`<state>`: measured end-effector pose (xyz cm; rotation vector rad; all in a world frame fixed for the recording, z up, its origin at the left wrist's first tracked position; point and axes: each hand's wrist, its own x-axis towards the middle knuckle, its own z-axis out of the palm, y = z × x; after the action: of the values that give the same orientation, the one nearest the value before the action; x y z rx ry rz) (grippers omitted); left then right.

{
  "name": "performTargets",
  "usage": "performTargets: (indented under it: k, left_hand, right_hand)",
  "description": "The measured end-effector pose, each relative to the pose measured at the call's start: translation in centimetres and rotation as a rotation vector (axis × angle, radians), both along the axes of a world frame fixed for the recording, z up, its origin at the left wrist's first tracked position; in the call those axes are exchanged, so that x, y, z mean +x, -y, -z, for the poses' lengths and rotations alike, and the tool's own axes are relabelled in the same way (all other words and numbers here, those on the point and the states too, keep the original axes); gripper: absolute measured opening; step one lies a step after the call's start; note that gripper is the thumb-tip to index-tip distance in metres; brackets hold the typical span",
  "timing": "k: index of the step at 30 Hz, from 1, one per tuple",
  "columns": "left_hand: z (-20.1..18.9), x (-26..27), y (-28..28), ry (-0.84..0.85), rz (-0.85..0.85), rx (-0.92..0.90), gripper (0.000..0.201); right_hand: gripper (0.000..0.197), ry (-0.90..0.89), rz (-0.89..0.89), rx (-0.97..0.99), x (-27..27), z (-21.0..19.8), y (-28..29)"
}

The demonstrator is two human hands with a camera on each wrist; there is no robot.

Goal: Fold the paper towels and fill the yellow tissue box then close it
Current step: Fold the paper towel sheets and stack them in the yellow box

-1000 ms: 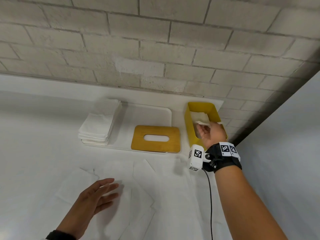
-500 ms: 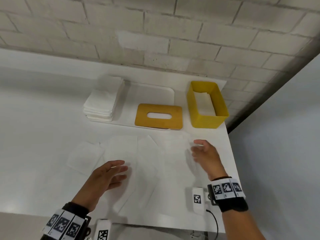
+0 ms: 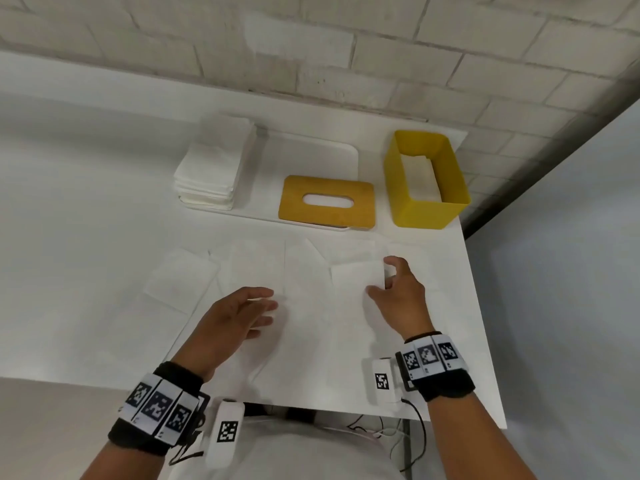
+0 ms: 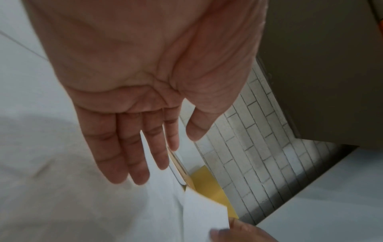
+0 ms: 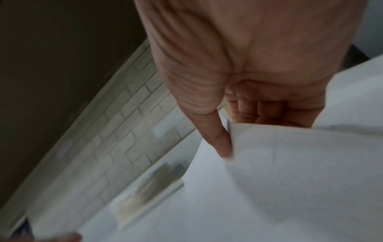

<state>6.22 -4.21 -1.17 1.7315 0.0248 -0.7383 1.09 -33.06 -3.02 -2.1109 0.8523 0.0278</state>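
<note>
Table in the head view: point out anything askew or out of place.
Nothing is spilled or damaged. The loose paper towels lie overlapping at mixed angles, unlike the neat stack. The wooden lid is off the yellow tissue box, half on the white tray. The right hand pinches one sheet.

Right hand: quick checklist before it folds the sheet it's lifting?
1. Grip: right hand pinches the edge of one sheet, thumb on top. Ok.
2. Single sheet: it overlaps other white sheets on the table; whether only one is lifted, cannot tell.
3. Left hand: open, flat, fingers straight, over the sheets beside it, free to pin. Ok.
4. Box: open, white towel already inside, room left. Ok.
5. Lid: off, lying partly on the tray, clear of the box. Ok.
6. Stack: sits on the tray, out of the folding area. Ok.
</note>
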Motion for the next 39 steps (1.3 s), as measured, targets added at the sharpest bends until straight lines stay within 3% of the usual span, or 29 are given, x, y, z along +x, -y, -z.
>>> performTargets:
  k: [4,8,9,11,13,21,25,33,35,39]
  left_hand:
    - [-1.1,0.7,1.6,0.067,0.047,-0.026,0.022]
    - [-2.1,1.3,4.4,0.062,0.113,-0.151,0.069]
    - [-2.3,1.2,5.2,0.041,0.147,-0.186,0.068]
    - [-2.7,0.9,6.8,0.011,0.179,-0.245,0.045]
    - [-2.8,0.7,7.9,-0.007,0.133,-0.273,0.026]
    - [-0.5,2.2,7.6,-0.081,-0.188,-0.272,0.024]
    - [0.2,3.5,6.1,-0.051,-0.261,-0.286,0.024]
    - [0.1,4.7,4.7,0.05,-0.276,-0.248,0.022]
    - [-0.3,4.8,5.1,0.075,-0.253,-0.238,0.02]
    - [-0.9,5.1,6.0,0.096,-0.212,-0.18,0.02]
  right_hand:
    - [0.023,0.273,0.04,0.462,-1.1,-3.1,-0.7]
    - [0.027,0.423,-0.078,0.724,-1.6,-6.0,-1.5]
    - [0.027,0.44,-0.082,0.748,-1.5,-6.3,-1.7]
    - [0.027,0.441,-0.08,0.743,-1.5,-6.2,-2.0]
    - [0.025,0.422,-0.084,0.681,-1.5,-5.7,-2.6]
    - [0.027,0.189,-0.176,0.348,-3.4,-2.2,-1.1]
    - [0.036,0.059,-0.357,0.218,-5.6,-0.7,-0.1]
    - [0.066,-0.216,-0.871,-0.338,-6.7,-0.1,-0.7]
    - [0.06,-0.229,-0.934,-0.419,-6.5,-0.1,-1.4]
    - [0.029,-0.23,-0.992,-0.413,-5.8,-0.2,-1.9]
